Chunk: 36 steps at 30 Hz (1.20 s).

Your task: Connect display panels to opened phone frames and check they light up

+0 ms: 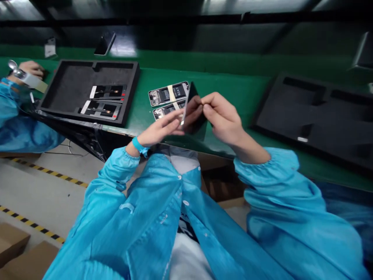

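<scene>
A glossy dark phone screen (194, 120) is tilted up on edge above the bench. My left hand (163, 127), a blue band at its wrist, supports the screen at its left edge, with some fingertips hidden behind it. At the screen's right side, my right hand (223, 116) is closed, thumb and index finger pinched together; what lies between them is too small to make out. Reflected fingers show in the dark glass. Just behind my left hand, two opened phone bodies (169, 94) lie on the green bench (241, 87), batteries and pale strips showing.
A black foam tray (134, 83) on the left holds several phone screens (101, 109). Another black tray (329, 112) lies on the right. A phone (105, 43) sits at the back. On the far left, a co-worker's hand (30, 69) rests on the bench. Cardboard boxes (32, 262) stand below.
</scene>
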Tool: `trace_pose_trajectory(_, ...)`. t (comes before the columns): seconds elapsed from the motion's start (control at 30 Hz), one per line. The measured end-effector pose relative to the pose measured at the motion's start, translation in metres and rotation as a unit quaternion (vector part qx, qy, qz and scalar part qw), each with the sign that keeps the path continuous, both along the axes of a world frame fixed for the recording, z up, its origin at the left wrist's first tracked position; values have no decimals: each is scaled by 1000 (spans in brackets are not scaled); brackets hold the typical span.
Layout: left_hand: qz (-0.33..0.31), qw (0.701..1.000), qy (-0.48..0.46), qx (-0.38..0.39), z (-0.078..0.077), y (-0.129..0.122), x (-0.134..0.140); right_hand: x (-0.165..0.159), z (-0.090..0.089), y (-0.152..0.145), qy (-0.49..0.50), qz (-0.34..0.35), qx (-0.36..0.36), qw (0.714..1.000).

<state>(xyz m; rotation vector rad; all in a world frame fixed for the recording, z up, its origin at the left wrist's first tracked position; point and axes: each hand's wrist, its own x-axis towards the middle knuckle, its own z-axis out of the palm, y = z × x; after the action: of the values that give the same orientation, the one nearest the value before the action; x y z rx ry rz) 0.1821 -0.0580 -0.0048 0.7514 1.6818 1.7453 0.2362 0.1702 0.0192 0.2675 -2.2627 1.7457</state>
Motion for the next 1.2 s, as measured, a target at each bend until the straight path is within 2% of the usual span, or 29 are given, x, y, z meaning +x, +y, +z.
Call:
trace_pose_trajectory(0.03, -7, 997, -73, 24, 0, 2, 12, -5, -1, -2, 12, 15, 21, 1000)
trace_pose_trajectory(0.1, 33, 983, -167, 65, -1, 4, 20, -13, -4, 0, 23, 34, 53, 998)
trace_pose_trajectory(0.17, 91, 971, -201, 89, -3, 4, 13, -21, -8, 8, 25, 38, 76, 996)
trace_pose_trajectory(0.23, 111, 964, -220, 99, -6, 6, 0, -29, -14, 18, 21, 37, 89, 995)
trace_pose_trajectory(0.4, 27, 949, -295, 106, -11, 23, -12, -31, -18, 33, 32, 72, 89, 993)
trace_pose_trajectory(0.47, -16, 943, -311, 115, -10, 29, -8, -23, -12, 32, 97, 99, 83, 987)
trace_pose_trajectory(0.57, -37, 936, -323, 135, -6, 34, 0, -10, 2, 29, 184, 145, 65, 970)
trace_pose_trajectory(0.63, -42, 930, -341, 131, -4, 37, 6, -2, 10, 29, 195, 172, 53, 964)
trace_pose_trajectory(0.73, -86, 918, -369, 117, -5, 43, 15, 7, 17, 30, 198, 205, 58, 957)
trace_pose_trajectory(0.83, -105, 919, -358, 130, -7, 48, 24, 15, 24, 32, 187, 210, 65, 957)
trace_pose_trajectory(0.93, -63, 934, -325, 136, -6, 48, 27, 21, 28, 38, 163, 181, 51, 969)
trace_pose_trajectory(1.03, 30, 960, -264, 94, -1, 43, 16, 11, 19, 61, 85, 99, 112, 985)
trace_pose_trajectory(1.13, 138, 974, -178, 12, 4, 35, -12, -23, -7, 98, -5, 35, 218, 975)
trace_pose_trajectory(1.2, 175, 974, -137, -38, 4, 31, -34, -55, -31, 121, -53, 27, 237, 970)
